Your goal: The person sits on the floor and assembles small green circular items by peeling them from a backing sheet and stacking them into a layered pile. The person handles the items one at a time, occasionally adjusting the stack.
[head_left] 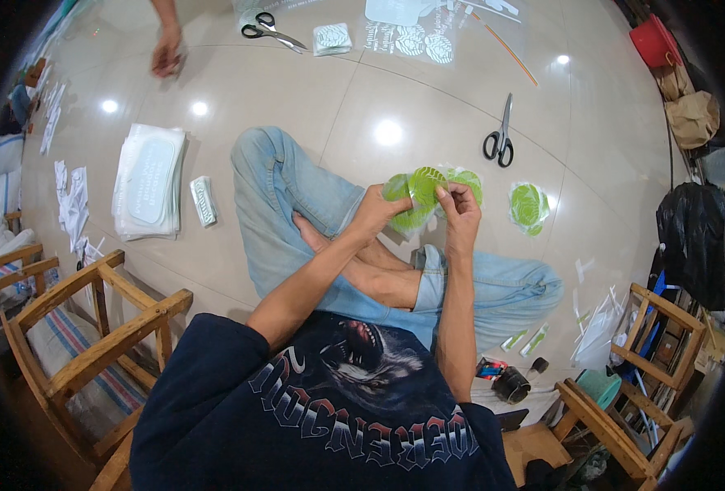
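Above my crossed legs, both hands pinch a round green sticker (428, 188) with pale leaf-like lines. My left hand (374, 211) grips its left side, where another green piece shows by the fingers. At the right edge, my right hand (461, 211) closes thumb and finger on it. Behind that hand lies a further green sticker (468, 182), partly hidden. To the right on the floor is a small pile of green stickers (529, 208) on clear backing. Black-handled scissors (500, 139) rest beyond my right hand.
A stack of white printed sheets (148, 184) and a small white bundle (203, 201) lie left. Another person's hand (166, 54) reaches in at top left, near more scissors (272, 33). Wooden frames (101, 327) stand lower left; a dark jar (510, 383) sits lower right.
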A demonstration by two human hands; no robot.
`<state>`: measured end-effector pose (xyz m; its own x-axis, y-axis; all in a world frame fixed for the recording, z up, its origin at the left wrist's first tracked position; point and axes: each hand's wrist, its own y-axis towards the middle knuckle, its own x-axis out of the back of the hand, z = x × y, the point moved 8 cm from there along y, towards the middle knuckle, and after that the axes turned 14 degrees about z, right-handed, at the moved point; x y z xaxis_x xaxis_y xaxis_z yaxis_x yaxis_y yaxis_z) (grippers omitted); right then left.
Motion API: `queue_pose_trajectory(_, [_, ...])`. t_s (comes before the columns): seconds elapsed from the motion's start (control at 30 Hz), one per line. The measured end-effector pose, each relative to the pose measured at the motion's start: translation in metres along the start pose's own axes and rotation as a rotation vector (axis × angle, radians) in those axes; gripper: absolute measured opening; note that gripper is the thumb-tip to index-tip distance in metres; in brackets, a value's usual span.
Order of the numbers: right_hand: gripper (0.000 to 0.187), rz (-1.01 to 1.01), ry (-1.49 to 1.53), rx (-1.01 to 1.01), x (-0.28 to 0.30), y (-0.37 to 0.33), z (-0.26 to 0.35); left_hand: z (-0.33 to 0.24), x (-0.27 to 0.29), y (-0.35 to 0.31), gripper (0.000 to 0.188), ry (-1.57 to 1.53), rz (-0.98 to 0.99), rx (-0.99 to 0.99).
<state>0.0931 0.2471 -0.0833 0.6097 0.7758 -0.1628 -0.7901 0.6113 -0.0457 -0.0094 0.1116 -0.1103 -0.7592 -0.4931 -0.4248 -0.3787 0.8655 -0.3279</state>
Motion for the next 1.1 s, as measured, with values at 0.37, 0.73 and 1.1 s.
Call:
queue_pose_trajectory(0.37, [0.017,-0.236,-0.036,-0.068,0.016,-0.010,0.000,0.009,-0.011,0.005,0.036,-0.252,0.150,0.017])
queue_pose_trajectory(0.73, [0.029,-0.344,0.240,-0.272,0.040,-0.018,-0.029,0.006,-0.004,0.005,0.035,-0.172,0.075,-0.046])
queue_pose_trajectory(1.1, [0.041,-0.478,-0.338,-0.015,0.052,-0.020,0.006,0.001,0.026,-0.001,0.030,-0.276,-0.229,-0.126])
